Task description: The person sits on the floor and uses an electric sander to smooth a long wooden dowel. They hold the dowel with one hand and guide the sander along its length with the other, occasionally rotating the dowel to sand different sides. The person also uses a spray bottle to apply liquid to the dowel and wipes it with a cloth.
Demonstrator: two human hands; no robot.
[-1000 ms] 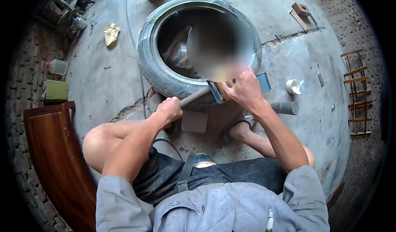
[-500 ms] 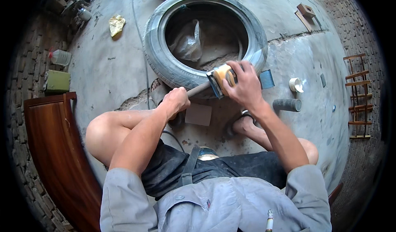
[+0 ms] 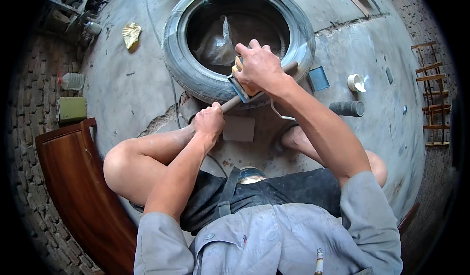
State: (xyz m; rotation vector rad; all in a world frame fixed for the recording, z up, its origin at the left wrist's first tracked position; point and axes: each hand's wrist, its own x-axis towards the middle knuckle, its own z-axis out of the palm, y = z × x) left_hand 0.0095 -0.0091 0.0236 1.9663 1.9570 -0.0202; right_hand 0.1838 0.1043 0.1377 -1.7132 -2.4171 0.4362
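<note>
Wooden handle (image 3: 231, 103), pale and round, clamped in our left hand (image 3: 209, 122) at its near end; fist fully wrapped round it, just above the left knee (image 3: 120, 160)

Blue-framed tool head (image 3: 241, 86), with a yellowish block in it, pressed under our right hand (image 3: 259, 68); fingers curled over the top, palm bearing down. The head sits on the near wall of the tyre (image 3: 196, 77), so the working end lies beyond the left fist and directly beneath the right palm; how firmly the right fingers close we cannot tell

Grey tyre, lying flat on the concrete floor (image 3: 122, 94), a clear plastic bag (image 3: 218, 42) in its well

Also near: grey square pad (image 3: 239, 128) by the left fist; blue card (image 3: 319, 78), white cup (image 3: 356, 82) and dark tube (image 3: 347, 108) to the right; brown curved wooden panel (image 3: 73, 177) at far left

Risks, as we judge them:
- head skids off the rounded rubber, since the tyre rests loose and could shift under the push
- right knuckles scrape the tread if the palm slips forward
- handle twists in the left fist, grip being at its very end
</note>
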